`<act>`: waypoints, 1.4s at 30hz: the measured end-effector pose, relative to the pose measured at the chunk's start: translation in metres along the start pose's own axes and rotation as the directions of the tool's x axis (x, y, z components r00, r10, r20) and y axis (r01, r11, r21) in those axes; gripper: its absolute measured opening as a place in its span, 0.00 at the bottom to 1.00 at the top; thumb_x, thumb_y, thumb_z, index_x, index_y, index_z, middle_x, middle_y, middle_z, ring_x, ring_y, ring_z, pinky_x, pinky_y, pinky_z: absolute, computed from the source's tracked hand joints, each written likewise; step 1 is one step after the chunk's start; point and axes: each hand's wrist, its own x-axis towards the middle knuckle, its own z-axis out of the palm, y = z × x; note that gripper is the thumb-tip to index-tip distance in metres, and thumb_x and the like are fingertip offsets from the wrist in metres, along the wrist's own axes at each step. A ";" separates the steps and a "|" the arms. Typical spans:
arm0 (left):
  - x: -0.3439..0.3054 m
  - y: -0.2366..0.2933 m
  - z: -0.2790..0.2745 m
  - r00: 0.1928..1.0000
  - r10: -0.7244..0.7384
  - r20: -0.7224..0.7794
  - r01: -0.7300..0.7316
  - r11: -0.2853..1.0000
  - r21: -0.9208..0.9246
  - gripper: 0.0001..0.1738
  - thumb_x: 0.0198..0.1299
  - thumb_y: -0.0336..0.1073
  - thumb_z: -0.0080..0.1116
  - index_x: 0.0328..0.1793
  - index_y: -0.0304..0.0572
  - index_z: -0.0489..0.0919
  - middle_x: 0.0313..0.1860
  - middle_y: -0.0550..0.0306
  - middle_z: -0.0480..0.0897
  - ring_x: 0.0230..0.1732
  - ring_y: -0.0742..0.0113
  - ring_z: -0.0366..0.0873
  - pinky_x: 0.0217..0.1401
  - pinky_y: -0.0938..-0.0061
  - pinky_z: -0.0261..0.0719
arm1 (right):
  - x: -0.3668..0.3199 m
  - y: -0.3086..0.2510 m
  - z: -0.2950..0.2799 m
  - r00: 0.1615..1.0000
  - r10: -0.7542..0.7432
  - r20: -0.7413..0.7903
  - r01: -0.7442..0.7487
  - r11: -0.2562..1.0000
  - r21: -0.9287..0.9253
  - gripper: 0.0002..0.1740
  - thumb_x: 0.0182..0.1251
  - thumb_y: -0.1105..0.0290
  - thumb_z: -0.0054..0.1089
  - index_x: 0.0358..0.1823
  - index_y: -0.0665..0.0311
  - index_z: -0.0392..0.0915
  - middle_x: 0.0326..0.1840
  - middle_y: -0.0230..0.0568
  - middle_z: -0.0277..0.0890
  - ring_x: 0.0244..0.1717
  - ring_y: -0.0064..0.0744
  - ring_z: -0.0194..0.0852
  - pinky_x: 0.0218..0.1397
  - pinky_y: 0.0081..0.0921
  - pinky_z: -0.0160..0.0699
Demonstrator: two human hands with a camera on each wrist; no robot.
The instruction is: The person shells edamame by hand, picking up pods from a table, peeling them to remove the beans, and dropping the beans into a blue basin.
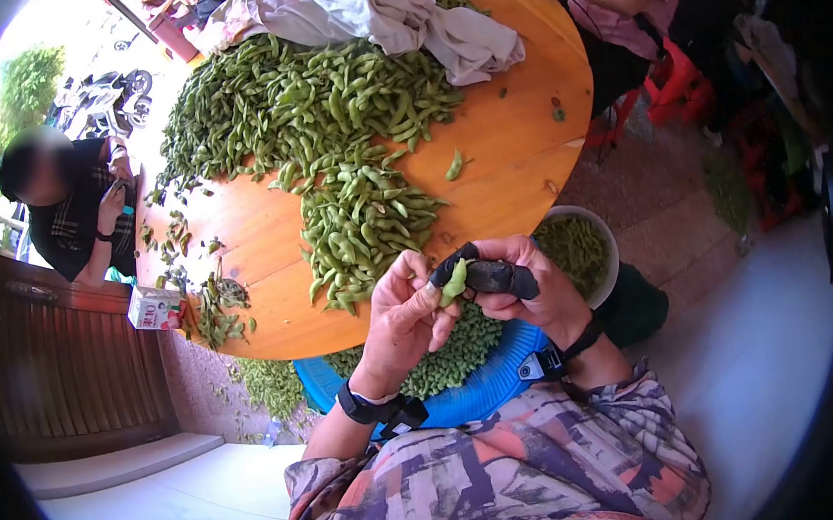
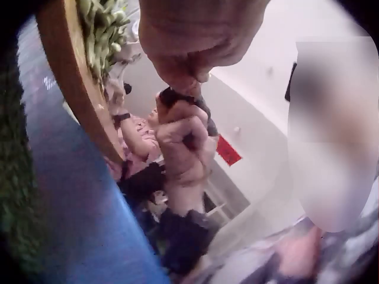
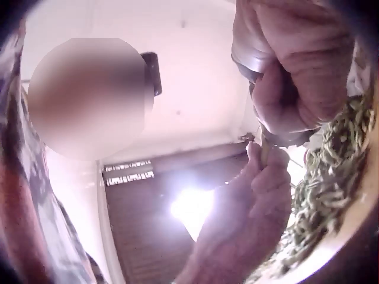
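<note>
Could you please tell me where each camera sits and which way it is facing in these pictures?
Head: on the head, facing forward and down at the left hand pinching a pod and the right hand gripping a black tool, over the blue basin; the patterned shirt shows.
Left wrist: beneath the left hand, looking past it at the right hand.
Right wrist: beneath the right hand, facing the left hand.
Shared: all three show both hands meeting.
</note>
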 end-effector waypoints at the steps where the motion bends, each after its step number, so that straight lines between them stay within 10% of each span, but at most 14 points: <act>1: -0.001 0.002 -0.001 0.998 -0.052 0.031 0.051 0.998 0.028 0.17 0.67 0.39 0.60 0.49 0.39 0.65 0.33 0.51 0.80 0.19 0.71 0.73 0.17 0.81 0.68 | -0.001 0.000 -0.001 1.000 -0.006 0.008 0.006 0.999 -0.036 0.14 0.70 0.68 0.46 0.46 0.68 0.78 0.19 0.24 0.66 0.16 0.12 0.59 0.19 0.13 0.56; 6: 0.001 0.007 0.013 0.999 0.035 -0.002 -0.032 0.937 0.348 0.22 0.68 0.38 0.60 0.61 0.35 0.66 0.28 0.63 0.78 0.27 0.74 0.74 0.29 0.79 0.72 | -0.006 -0.008 0.010 0.979 -0.150 -0.136 0.038 0.795 -0.606 0.06 0.61 0.75 0.56 0.39 0.63 0.79 0.20 0.32 0.68 0.18 0.22 0.67 0.23 0.21 0.64; 8: 0.003 0.010 0.006 0.999 -0.002 -0.051 0.041 0.646 0.763 0.19 0.68 0.38 0.60 0.58 0.37 0.70 0.37 0.61 0.79 0.30 0.72 0.77 0.31 0.81 0.76 | -0.002 0.005 0.008 0.870 -0.473 0.141 0.313 0.307 -0.899 0.06 0.58 0.77 0.59 0.37 0.67 0.76 0.24 0.44 0.70 0.24 0.39 0.71 0.30 0.30 0.68; 10: 0.003 0.018 0.009 0.998 -0.001 -0.067 0.058 0.508 0.859 0.16 0.68 0.34 0.59 0.58 0.35 0.73 0.32 0.59 0.81 0.28 0.70 0.78 0.33 0.79 0.77 | -0.004 0.002 0.014 0.888 -0.450 0.094 0.240 0.280 -0.929 0.07 0.54 0.78 0.60 0.35 0.70 0.74 0.29 0.52 0.69 0.31 0.49 0.71 0.35 0.34 0.69; 12: 0.001 0.022 0.010 0.982 0.102 0.160 -0.169 0.089 0.982 0.18 0.69 0.32 0.56 0.62 0.33 0.71 0.27 0.55 0.83 0.25 0.69 0.79 0.34 0.76 0.78 | -0.004 0.001 0.014 0.896 -0.435 0.083 0.249 0.339 -0.907 0.06 0.53 0.80 0.58 0.33 0.70 0.73 0.28 0.52 0.69 0.29 0.49 0.70 0.34 0.34 0.69; 16: -0.004 0.030 0.008 0.980 0.030 0.199 -0.201 0.086 0.976 0.19 0.71 0.32 0.50 0.65 0.31 0.69 0.27 0.50 0.84 0.24 0.69 0.79 0.33 0.74 0.78 | -0.004 0.003 0.010 0.903 -0.417 0.100 0.263 0.355 -0.897 0.06 0.51 0.82 0.56 0.33 0.71 0.74 0.28 0.52 0.69 0.29 0.50 0.70 0.34 0.33 0.69; 22: -0.012 0.020 0.003 0.997 -0.073 0.035 0.012 0.556 0.831 0.23 0.74 0.32 0.40 0.71 0.30 0.65 0.29 0.53 0.83 0.26 0.72 0.77 0.35 0.76 0.77 | -0.006 0.012 0.025 0.900 -0.434 0.029 0.173 0.297 -0.939 0.08 0.50 0.83 0.56 0.33 0.70 0.73 0.28 0.53 0.70 0.31 0.56 0.73 0.34 0.38 0.71; 25: -0.013 0.005 0.011 0.990 -0.059 -0.128 0.111 0.886 0.450 0.23 0.73 0.32 0.39 0.70 0.29 0.66 0.41 0.58 0.80 0.33 0.75 0.76 0.38 0.80 0.76 | -0.005 0.032 0.031 0.798 -0.593 0.103 0.160 0.044 -0.986 0.17 0.44 0.83 0.60 0.39 0.70 0.71 0.34 0.52 0.68 0.35 0.60 0.72 0.38 0.46 0.73; 33: -0.010 -0.028 0.013 0.982 0.115 -0.147 -0.118 0.993 -0.014 0.27 0.69 0.44 0.45 0.70 0.37 0.67 0.57 0.51 0.79 0.55 0.62 0.77 0.64 0.66 0.73 | -0.009 0.044 0.040 0.753 -0.613 0.240 0.209 -0.123 -0.970 0.24 0.39 0.87 0.58 0.43 0.74 0.68 0.41 0.56 0.63 0.42 0.59 0.72 0.43 0.42 0.77; 42: -0.008 -0.034 0.016 0.987 0.078 -0.140 -0.101 0.980 -0.169 0.21 0.68 0.39 0.46 0.64 0.40 0.70 0.58 0.52 0.76 0.60 0.62 0.73 0.64 0.69 0.71 | -0.017 0.048 0.027 0.712 -0.649 0.270 0.245 -0.131 -0.961 0.26 0.39 0.87 0.56 0.47 0.76 0.69 0.46 0.59 0.65 0.47 0.60 0.73 0.47 0.42 0.80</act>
